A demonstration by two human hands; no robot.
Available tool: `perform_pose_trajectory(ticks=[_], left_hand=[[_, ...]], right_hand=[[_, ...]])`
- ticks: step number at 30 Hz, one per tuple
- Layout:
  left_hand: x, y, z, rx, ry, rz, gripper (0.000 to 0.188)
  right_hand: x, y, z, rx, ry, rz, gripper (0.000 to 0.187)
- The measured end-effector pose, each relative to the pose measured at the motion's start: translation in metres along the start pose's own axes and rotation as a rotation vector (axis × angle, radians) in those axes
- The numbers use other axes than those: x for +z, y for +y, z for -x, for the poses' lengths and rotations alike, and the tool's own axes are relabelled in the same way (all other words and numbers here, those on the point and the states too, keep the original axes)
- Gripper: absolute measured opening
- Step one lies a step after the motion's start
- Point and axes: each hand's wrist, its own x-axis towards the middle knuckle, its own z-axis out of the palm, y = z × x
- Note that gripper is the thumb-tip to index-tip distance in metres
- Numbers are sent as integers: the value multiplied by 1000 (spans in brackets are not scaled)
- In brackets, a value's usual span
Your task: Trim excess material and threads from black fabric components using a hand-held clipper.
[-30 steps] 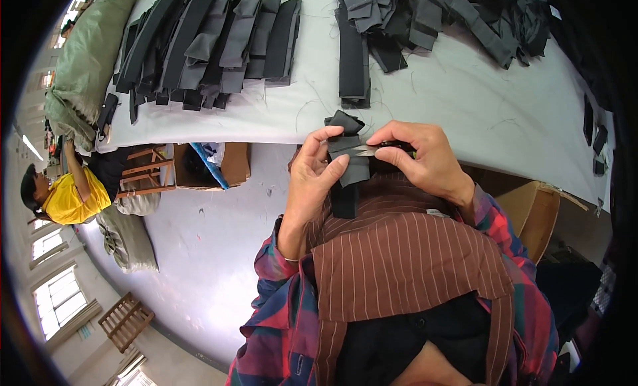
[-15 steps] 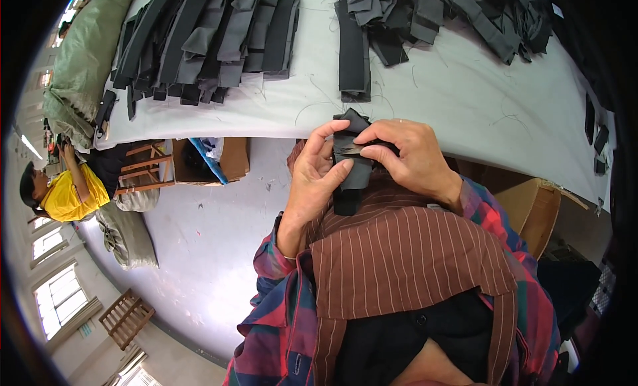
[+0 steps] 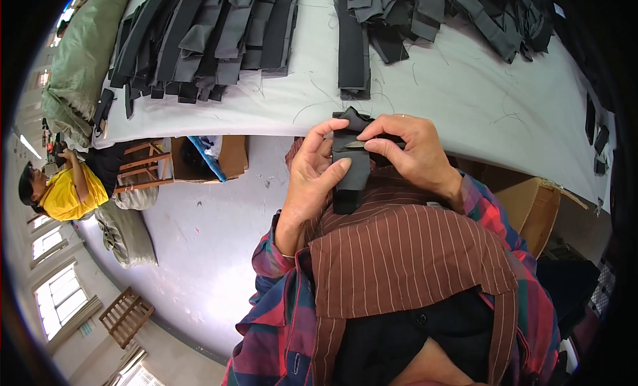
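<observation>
- 2 hands, both occupied. My left hand (image 3: 311,163) pinches 1 dark fabric strip (image 3: 352,171) between thumb and fingers.
- My right hand (image 3: 415,152): narrow pinch, thumb and forefinger on 1 small metal-bladed tool (image 3: 357,145). Blade lies over the strip's face; can't tell if it's cutting in.
- Strip position: roughly upright, just off the near edge of the tabletop (image 3: 458,97), in front of my 1 striped brown apron (image 3: 405,263).
- Tabletop, left: 1 row of overlapping dark strips (image 3: 199,37); overlap too heavy for an exact count.
- Tabletop, middle: 1 long flat strip (image 3: 353,57), end toward me.
- Tabletop, right: 1 jumbled heap of dark pieces (image 3: 428,10), uncountable. Several loose threads (image 3: 508,113) nearer me.
- Cardboard boxes: 2, one left (image 3: 234,160), one right (image 3: 531,210).
- Far left: 1 green sack (image 3: 83,60), 1 co-worker in yellow (image 3: 70,192).
- Floor, lower left: 1 slatted wooden piece (image 3: 126,316).
</observation>
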Motion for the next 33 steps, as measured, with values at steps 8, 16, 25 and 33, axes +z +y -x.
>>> perform_pose_trajectory(ticks=[8,16,25,33], left_hand=[[2,2,-1,7,34,19,46],[3,6,-2,-17,108,85,34],[5,6,1,-41,66,97,44],[3,3,1,-54,19,-69,50]], right_hand=[[-2,-3,-1,2,-5,10,10],[-6,-2,-2,-24,69,27,11],[-18,-1,-2,-137,-25,131,11],[-18,2,2,104,-246,-412,11]])
